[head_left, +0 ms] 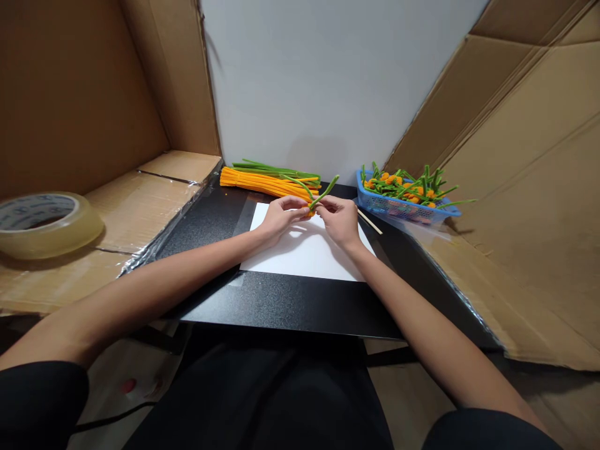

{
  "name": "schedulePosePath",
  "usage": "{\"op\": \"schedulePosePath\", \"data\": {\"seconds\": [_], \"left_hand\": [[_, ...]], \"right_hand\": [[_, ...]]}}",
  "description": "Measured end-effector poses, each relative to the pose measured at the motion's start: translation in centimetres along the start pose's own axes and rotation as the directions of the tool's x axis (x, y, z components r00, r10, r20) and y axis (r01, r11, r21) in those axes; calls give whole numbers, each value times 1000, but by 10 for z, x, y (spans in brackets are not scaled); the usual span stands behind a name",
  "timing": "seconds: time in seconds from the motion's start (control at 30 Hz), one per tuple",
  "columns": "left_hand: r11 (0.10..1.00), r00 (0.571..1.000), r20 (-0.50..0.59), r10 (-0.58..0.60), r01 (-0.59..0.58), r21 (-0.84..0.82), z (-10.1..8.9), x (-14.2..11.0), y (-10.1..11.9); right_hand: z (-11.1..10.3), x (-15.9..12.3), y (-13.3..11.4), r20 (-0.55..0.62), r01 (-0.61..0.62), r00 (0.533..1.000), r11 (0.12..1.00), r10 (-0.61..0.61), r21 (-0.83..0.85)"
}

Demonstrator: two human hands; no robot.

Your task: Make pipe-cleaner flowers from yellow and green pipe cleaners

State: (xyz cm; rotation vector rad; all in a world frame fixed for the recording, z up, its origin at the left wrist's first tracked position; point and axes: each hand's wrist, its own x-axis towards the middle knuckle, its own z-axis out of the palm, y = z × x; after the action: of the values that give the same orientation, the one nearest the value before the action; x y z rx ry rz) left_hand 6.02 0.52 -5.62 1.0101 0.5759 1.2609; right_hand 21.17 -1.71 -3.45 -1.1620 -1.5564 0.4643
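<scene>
Over a white sheet of paper point(300, 253), my left hand point(280, 219) and my right hand point(338, 220) meet with their fingers closed around a small pipe cleaner piece. Its green pipe cleaner stem point(327, 191) slants up to the right, and a bit of orange pipe cleaner point(311, 213) shows between my fingertips. Fingers cover most of the orange part. Just beyond my hands lie a bundle of orange pipe cleaners point(262, 181) and several green pipe cleaners point(276, 169) behind it.
At the back right stands a blue basket point(398, 205) heaped with green and orange pipe cleaner pieces. A thin pale stick point(370, 221) lies beside my right hand. A large tape roll point(51, 225) rests on cardboard at left. Cardboard walls point(525, 175) flank the black table point(281, 303).
</scene>
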Motion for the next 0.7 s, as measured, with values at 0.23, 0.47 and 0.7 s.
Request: {"op": "schedulePosePath", "data": {"seconds": [0.23,0.47,0.7], "left_hand": [[999,998,-60,-32,30,-21,0,2,1],[1000,998,-69,-6,5,-12,2,0,1],[1000,997,-74,18,-20,-17,2,0,1]], "right_hand": [[0,1,4,38,41,999,996,-38,-81],[5,-4,0,-74,-34,997,999,35,12],[2,-2,-1,-9,36,999,995,-37,-95]]}}
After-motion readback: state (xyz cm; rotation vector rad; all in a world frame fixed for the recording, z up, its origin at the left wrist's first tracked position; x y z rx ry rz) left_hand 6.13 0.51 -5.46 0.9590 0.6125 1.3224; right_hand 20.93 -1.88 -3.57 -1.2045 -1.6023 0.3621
